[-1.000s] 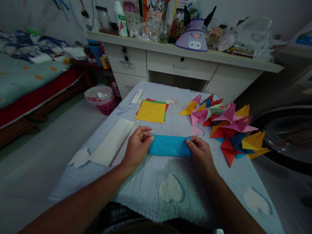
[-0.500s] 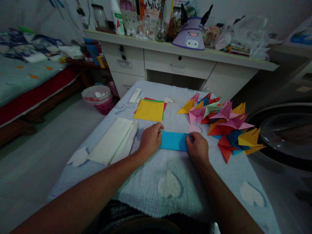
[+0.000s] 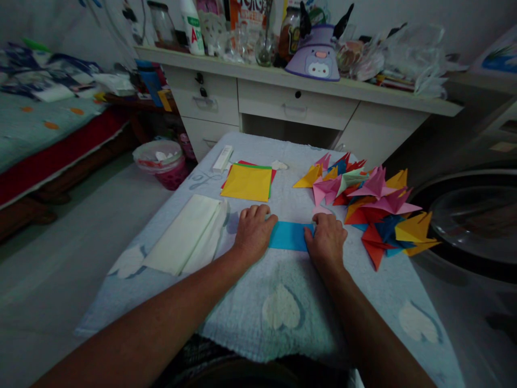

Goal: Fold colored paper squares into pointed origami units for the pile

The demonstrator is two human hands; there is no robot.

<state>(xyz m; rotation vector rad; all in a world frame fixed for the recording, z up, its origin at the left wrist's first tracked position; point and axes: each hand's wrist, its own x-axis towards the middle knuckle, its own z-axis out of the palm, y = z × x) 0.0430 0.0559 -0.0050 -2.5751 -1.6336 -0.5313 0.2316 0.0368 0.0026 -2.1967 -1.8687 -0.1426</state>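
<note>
A blue sheet of origami paper (image 3: 290, 236), folded into a long rectangle, lies crosswise on the cloth-covered table (image 3: 250, 302). My left hand (image 3: 254, 231) is closed over its left end, the thumb lying along the paper. On the right end rests my right hand (image 3: 326, 237), fingers curled and thumb on top. Both ends of the paper are hidden under the hands. Beyond my left hand sits a stack of square paper sheets (image 3: 247, 183), yellow on top with green and red edges showing. Several folded paper cranes (image 3: 375, 196) in mixed colours are piled to the right.
A folded pale cloth or paper (image 3: 186, 231) lies left of my hands, and a small white box (image 3: 222, 158) near the table's far left. Behind the table stands a white desk (image 3: 299, 91) crowded with jars and bags. A pink bin (image 3: 167, 167) is on the floor.
Both hands have shifted their hold along the paper: the left fingers now lie flatter over its end, and the right thumb reaches slightly further inward. Less of the blue paper shows between them.
</note>
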